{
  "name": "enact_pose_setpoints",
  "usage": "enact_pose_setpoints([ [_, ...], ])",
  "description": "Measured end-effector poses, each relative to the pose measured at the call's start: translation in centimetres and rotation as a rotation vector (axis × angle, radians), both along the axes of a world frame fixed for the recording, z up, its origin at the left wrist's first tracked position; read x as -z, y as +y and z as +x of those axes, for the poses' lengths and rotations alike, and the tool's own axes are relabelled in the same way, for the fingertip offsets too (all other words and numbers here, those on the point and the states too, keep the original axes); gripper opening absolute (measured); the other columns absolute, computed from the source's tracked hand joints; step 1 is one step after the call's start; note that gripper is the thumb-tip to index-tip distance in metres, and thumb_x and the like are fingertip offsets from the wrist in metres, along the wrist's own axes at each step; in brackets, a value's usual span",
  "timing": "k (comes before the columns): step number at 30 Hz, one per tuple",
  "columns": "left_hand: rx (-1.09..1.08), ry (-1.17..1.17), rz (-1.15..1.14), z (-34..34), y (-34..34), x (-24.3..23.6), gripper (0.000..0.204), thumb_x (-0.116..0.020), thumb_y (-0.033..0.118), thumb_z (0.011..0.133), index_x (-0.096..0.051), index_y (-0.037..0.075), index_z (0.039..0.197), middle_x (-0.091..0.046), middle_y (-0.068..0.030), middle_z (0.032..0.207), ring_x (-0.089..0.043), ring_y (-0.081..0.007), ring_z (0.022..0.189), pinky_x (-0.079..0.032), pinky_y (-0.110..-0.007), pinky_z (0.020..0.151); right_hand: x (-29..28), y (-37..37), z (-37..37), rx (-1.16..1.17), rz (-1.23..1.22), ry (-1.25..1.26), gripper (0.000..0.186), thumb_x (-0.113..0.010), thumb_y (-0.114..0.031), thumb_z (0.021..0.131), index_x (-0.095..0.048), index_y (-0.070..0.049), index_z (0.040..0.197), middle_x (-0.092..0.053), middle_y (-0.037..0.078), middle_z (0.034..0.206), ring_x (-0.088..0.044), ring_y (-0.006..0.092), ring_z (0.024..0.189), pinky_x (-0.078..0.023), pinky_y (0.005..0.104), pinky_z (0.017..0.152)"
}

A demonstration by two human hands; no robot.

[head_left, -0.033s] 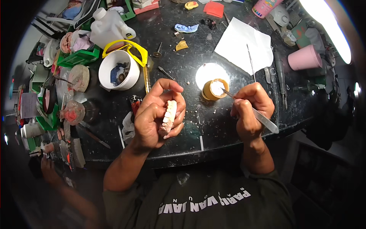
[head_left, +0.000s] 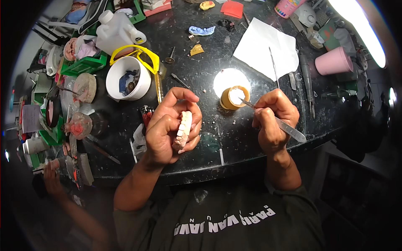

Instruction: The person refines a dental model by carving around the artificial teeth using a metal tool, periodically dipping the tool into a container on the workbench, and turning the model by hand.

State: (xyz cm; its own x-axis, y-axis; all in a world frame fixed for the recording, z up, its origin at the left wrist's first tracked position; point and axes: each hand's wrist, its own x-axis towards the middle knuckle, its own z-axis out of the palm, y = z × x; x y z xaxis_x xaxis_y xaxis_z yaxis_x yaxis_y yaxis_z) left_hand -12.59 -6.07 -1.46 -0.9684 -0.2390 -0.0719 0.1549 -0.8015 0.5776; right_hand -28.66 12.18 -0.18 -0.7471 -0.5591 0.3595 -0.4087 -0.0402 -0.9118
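Observation:
My left hand [head_left: 165,131] is closed around a cream-coloured dental cast [head_left: 184,127], its row of teeth facing up between thumb and fingers. A metal spatula [head_left: 291,130] is pinched in my right hand [head_left: 274,119]. Its broad flat end sticks out below the fingers, while the thin end dips into white powder [head_left: 237,96] in a small tan jar [head_left: 226,100]. Beyond the right hand a slim metal instrument [head_left: 274,65] points away across a white sheet; whether its lower end touches the fingers I cannot tell.
Left stand a white tub [head_left: 109,81], yellow safety glasses [head_left: 154,58], a plastic jug [head_left: 111,37] and green trays [head_left: 86,65]. A white paper [head_left: 261,44], handpiece [head_left: 307,77] and pink cup [head_left: 328,67] lie right. A blue impression [head_left: 202,31] lies far back. Another person's hand [head_left: 52,178] shows lower left.
The whole view has shifted slightly. Both hands keep their grips, and the spatula's tip stays at the powder in the jar.

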Motion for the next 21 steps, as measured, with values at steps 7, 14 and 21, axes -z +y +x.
enact_pose_setpoints([
  [7,-0.002,-0.007,0.022,-0.2,0.3,0.1,0.052,-0.04,0.001,0.08,-0.042,0.0,0.132,-0.049,-0.0138,0.088,-0.041,-0.0111,0.058,-0.038,-0.023,0.039,0.1,-0.1,-0.4,-0.009,0.092,-0.009,0.007,-0.053,0.003,0.08,-0.058,0.003,0.076,-0.062,0.008,0.059,-0.058,0.0092,0.05,-0.044,0.0267,0.05],
  [14,-0.005,-0.028,-0.007,-0.4,0.5,0.1,0.046,-0.04,0.003,0.084,-0.041,-0.001,0.13,-0.044,-0.0135,0.085,-0.038,-0.0124,0.055,-0.036,-0.022,0.036,0.9,-0.6,-0.4,-0.048,0.068,0.007,0.009,-0.05,0.006,0.081,-0.056,0.002,0.075,-0.055,0.002,0.056,-0.048,0.0051,0.046,-0.034,0.023,0.047],
  [21,-0.01,-0.028,0.01,-0.2,0.3,0.0,0.047,-0.04,0.003,0.083,-0.041,-0.001,0.131,-0.045,-0.0136,0.085,-0.038,-0.0122,0.056,-0.036,-0.022,0.036,0.2,-0.4,-0.2,-0.05,0.053,-0.023,0.009,-0.05,0.004,0.082,-0.057,0.002,0.076,-0.055,0.002,0.058,-0.047,0.005,0.046,-0.035,0.0224,0.047],
])
